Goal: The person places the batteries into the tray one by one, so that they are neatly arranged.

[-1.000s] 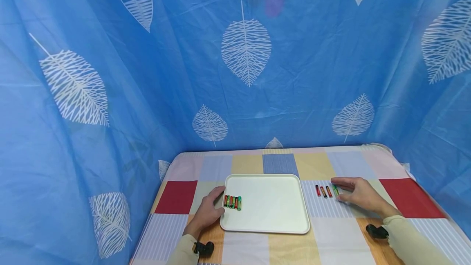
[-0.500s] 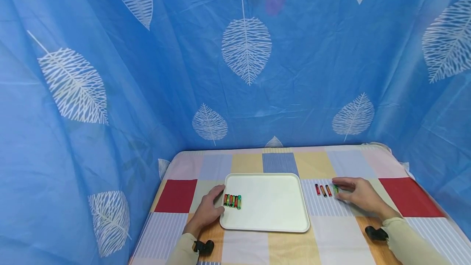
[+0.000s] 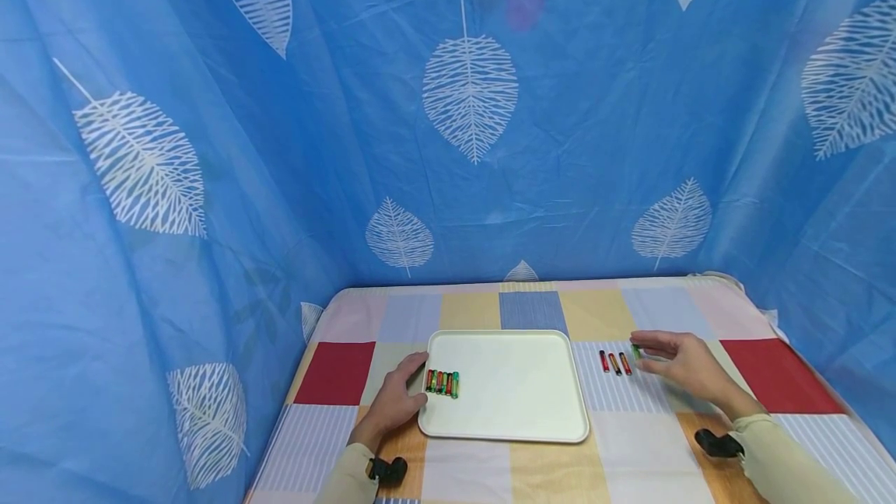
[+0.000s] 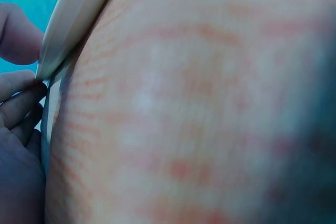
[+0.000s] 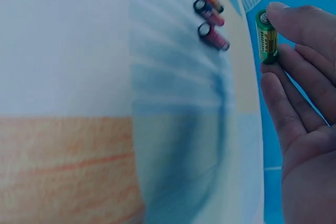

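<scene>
My right hand (image 3: 682, 364) pinches a green battery (image 5: 267, 38) by its two ends, between thumb and fingers. The right wrist view has it above the table. Three red-and-black batteries (image 3: 615, 364) lie side by side on the cloth to its left. At the left edge of a white tray (image 3: 518, 387), my left hand (image 3: 393, 403) holds the rim, thumb on one side and fingers on the other, as the left wrist view shows. Just inside that edge, several red and green batteries (image 3: 443, 384) lie in a row in the tray.
A patchwork cloth (image 3: 476, 473) covers the table under the tray. Blue curtains (image 3: 560, 138) with white leaf prints hang behind and at both sides. A small black device (image 3: 388, 471) sits at the left wrist, another black device (image 3: 717, 442) at the right.
The right hand's fingers have shifted slightly up and the green battery has come up with them from beside the red-and-black ones. The left hand and tray stay in place.
</scene>
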Motion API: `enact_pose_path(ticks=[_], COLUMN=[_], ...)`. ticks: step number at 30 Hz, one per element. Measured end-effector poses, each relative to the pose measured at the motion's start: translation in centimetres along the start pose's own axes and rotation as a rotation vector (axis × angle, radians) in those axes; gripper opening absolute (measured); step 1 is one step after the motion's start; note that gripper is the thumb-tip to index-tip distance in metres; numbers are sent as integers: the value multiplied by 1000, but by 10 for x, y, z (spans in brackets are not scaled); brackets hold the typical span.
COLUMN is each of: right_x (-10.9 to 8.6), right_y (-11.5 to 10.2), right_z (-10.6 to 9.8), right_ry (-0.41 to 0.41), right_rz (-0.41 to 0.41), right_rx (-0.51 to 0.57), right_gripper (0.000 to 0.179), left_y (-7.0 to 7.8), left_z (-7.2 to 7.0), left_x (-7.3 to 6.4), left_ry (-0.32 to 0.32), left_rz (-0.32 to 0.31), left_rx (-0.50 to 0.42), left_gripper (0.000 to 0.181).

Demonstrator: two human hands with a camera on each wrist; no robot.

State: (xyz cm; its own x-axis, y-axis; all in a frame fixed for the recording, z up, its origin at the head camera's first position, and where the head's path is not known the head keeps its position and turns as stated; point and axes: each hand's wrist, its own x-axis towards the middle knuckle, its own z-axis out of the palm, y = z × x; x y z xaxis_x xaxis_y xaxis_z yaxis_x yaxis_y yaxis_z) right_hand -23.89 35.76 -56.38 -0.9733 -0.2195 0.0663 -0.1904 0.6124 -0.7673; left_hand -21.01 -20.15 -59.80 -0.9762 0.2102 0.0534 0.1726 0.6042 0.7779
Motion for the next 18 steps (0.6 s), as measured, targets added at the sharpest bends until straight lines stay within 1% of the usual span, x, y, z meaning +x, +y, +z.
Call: enact_pose_path(ticks=[4,8,15,18], right_x=[0,3,7,8], right_y=[-13,-25,-45,-53], right_z=[1,4,17,24], right_ry=[12,15,13,0], right_rz=[-39,-67,-99,-114], right_rx=[39,42,17,39], right_gripper=[56,55,54,54], left_y=[0,0,1,1], left_z=[0,0,0,0], left_x=[0,1,1,0], left_ry=[-4,-3,0,1], left_rz=[4,11,10,6], left_rx=[-2,-6,1,3], left_gripper=[79,79,79,79])
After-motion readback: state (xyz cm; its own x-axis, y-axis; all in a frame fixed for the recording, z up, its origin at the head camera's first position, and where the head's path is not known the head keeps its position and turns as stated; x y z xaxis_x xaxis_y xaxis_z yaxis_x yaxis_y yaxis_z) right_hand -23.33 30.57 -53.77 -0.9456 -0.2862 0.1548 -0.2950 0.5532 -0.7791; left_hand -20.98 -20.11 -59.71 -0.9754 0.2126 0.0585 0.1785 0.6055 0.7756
